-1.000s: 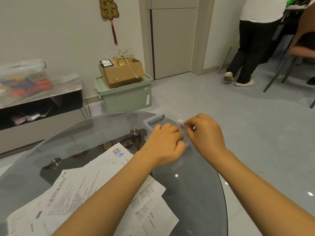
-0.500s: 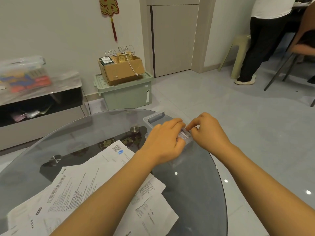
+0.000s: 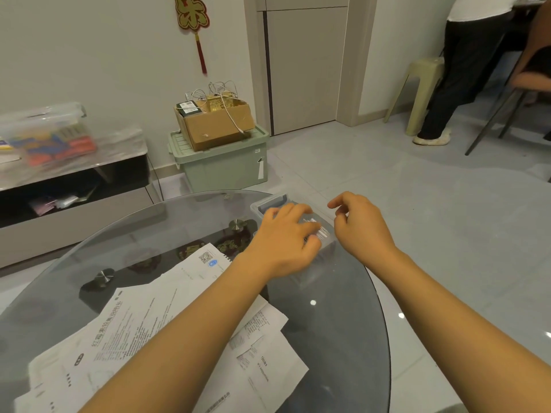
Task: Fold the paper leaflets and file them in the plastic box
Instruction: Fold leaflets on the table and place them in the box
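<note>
Paper leaflets (image 3: pixel 167 332): several unfolded sheets, overlapping, on the near-left of the round glass bench (image 3: pixel 343 338), partly under the left forearm. Not yet folded.

Left hand (image 3: pixel 283 236): over the plastic box (image 3: pixel 269 204), fingers (image 3: pixel 310 226) curled down onto a folded leaflet (image 3: pixel 320 232) inside it. Step, by judgement: filing one folded piece.

Right hand (image 3: pixel 362 226): just beside the box, fingers loosely curled and apart, holding nothing.

Next move, by judgement: release, reach back left for a fresh sheet.

Edges: box sits at the bench's far-right rim, floor beyond; open glass lies near-right.
</note>
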